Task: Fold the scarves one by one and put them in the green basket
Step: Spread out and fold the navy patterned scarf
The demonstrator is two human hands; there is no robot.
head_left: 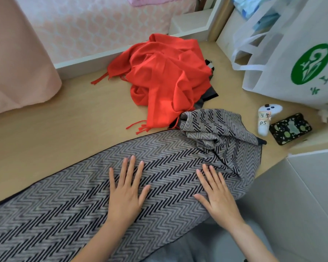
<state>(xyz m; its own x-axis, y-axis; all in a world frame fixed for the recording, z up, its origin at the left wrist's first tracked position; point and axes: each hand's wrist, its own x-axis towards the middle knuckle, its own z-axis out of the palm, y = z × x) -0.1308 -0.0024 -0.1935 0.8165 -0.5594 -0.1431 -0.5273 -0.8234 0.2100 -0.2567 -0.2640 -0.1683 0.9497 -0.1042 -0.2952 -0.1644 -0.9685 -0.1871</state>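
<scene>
Head camera, looking down: a grey zigzag scarf [80,201] lies spread along a wooden table [45,133], its far end bunched up on the right. Both hands rest flat on it, fingers straight and spread, the left hand [126,193] mid-scarf and the right hand [216,195] nearer the bunched end. Beyond lies a crumpled red scarf [165,76] (fringed ends showing), with a white bag [284,72] to its right.
</scene>
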